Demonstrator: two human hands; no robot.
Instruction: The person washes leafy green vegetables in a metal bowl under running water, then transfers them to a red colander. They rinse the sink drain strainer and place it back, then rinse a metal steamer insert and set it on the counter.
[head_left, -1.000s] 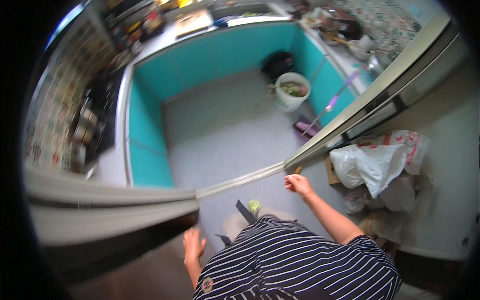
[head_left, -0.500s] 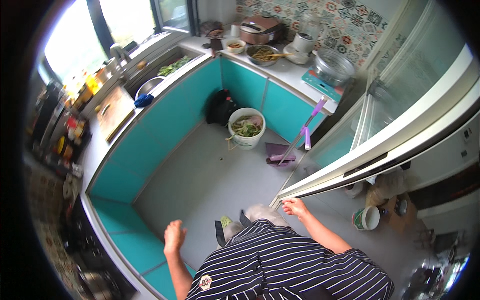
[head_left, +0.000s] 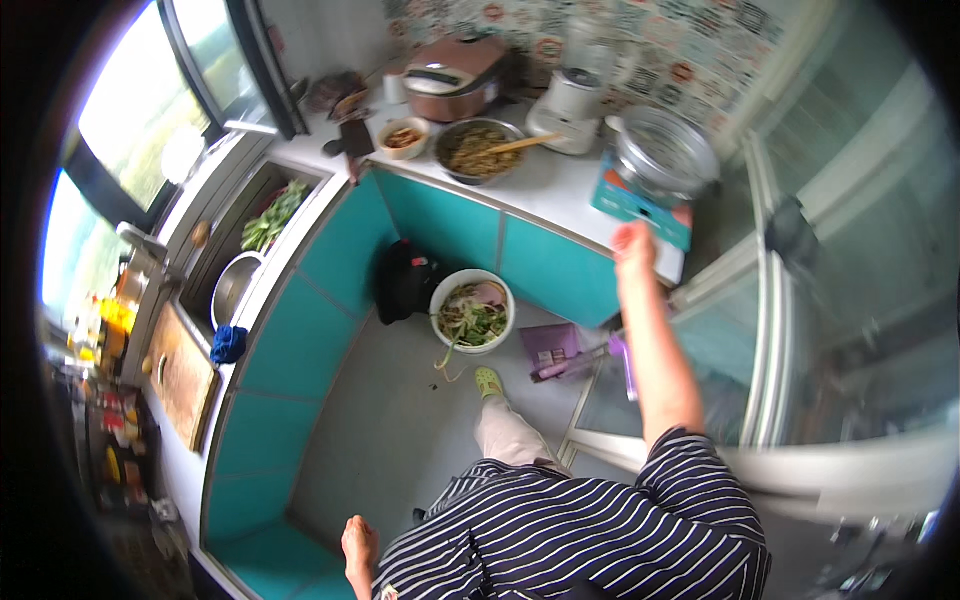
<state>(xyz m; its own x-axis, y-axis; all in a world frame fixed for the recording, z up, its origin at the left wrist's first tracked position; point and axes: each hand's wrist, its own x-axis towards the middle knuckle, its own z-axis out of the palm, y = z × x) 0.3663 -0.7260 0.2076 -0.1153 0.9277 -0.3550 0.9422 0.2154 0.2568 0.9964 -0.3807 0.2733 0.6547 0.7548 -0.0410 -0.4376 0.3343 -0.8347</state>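
Observation:
My right hand is stretched forward at the counter's front edge, by the teal flat box under a clear-lidded metal pot. Motion smears its fingers, and I cannot tell whether it touches the box. Low at my left side, my left hand hangs with fingers loosely curled in and nothing visible in them. Left of the box stand a white blender, a metal bowl of cooked food with wooden chopsticks, and a small bowl.
A white bucket of vegetable scraps stands on the floor beside a black bag. A purple dustpan lies near the glass sliding door. Leafy greens lie in the sink, near a cutting board.
My right hand has swung forward and up from beside the door to the counter edge. I have stepped toward the counter, one green shoe forward. My left hand has dropped lower.

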